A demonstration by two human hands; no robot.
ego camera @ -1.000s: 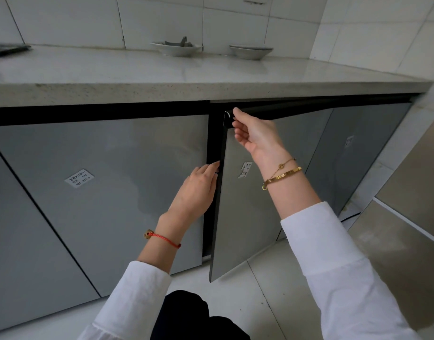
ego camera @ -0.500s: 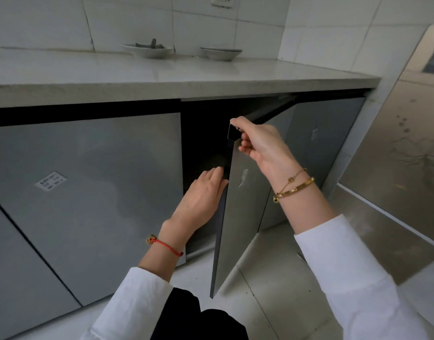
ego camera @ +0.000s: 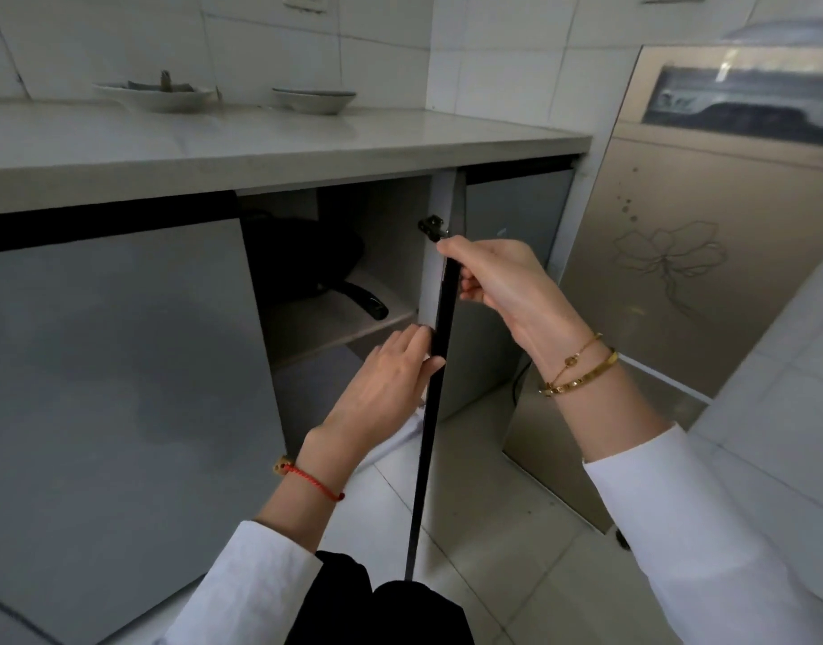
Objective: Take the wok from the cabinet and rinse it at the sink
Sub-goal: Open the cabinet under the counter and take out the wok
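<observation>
Right grip [ego camera: 502, 284] clamped round top of cabinet door [ego camera: 435, 365], door seen edge-on, swung wide. Left grip [ego camera: 391, 370] flat against same door's edge lower down, fingers straight, holding nothing. No readable writing or brand anywhere. Wok [ego camera: 307, 263], black, on shelf [ego camera: 335, 325] inside open cabinet, handle [ego camera: 365, 300] pointing out toward opening; door edge stands just right of it. Bench [ego camera: 260, 142] above carries two shallow dishes [ego camera: 314, 99] near tiled wall. Flower-patterned appliance [ego camera: 707, 272] at right.
</observation>
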